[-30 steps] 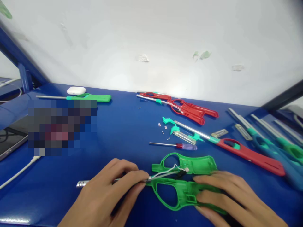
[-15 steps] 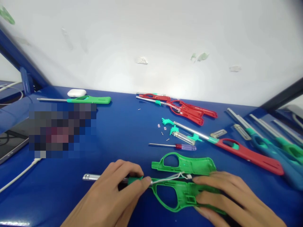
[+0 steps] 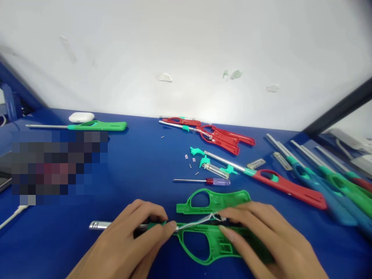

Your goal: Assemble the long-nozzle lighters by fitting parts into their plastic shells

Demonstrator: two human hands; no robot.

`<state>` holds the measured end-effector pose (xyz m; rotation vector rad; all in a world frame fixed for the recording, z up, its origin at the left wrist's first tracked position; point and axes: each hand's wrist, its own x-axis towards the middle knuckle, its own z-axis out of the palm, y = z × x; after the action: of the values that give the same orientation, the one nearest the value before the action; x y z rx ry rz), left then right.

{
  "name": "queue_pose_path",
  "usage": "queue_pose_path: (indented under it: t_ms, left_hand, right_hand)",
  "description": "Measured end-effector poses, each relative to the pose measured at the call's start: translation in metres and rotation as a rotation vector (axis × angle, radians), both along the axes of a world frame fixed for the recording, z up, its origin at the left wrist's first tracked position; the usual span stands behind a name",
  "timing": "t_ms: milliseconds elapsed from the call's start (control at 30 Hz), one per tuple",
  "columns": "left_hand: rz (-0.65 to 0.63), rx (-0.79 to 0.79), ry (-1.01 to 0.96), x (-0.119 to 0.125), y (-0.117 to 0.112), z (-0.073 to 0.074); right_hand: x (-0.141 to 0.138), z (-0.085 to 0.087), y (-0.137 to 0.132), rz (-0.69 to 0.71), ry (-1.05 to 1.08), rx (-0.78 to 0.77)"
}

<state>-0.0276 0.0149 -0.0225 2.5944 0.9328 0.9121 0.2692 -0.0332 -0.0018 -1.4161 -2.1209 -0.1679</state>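
My left hand [image 3: 139, 232] pinches the metal tube [image 3: 100, 225] of a lighter by its teal collar. The tube's slotted tip sticks out to the left. Two thin white wires [image 3: 195, 223] run from the tube over the green handle shell [image 3: 213, 257], its hollow side up. My right hand [image 3: 258, 232] has its fingertips around a small black-and-white part [image 3: 218, 217] at the wire ends, mostly hidden. That hand covers the shell's right end. Behind it lies the other green shell half [image 3: 222, 200], also touched or overlapped by my right fingers.
A screwdriver [image 3: 217, 181], teal trigger parts [image 3: 205, 161], clear fuel tanks [image 3: 216, 170] and tiny pins lie behind. An opened red lighter [image 3: 219, 137], a whole red one [image 3: 290, 190], several lighters at right, a green lighter [image 3: 104, 126] and a white case [image 3: 81, 117] surround them.
My right hand has moved left, from the shell's right end to the wire ends, its fingertips closing around the small part there. My left hand keeps its hold. The view has shifted slightly right.
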Motion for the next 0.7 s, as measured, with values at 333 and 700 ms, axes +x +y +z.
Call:
queue_pose_path:
  t_ms: [333, 700]
  left_hand:
    - [0.038, -0.066, -0.005, 0.003, 0.0, -0.001]
    - [0.027, -0.034, -0.015, 0.005, 0.001, -0.001]
  right_hand:
    - [-0.01, 0.009, 0.016, 0.032, 0.084, 0.016]
    - [-0.018, 0.012, 0.005, 0.103, 0.177, -0.047]
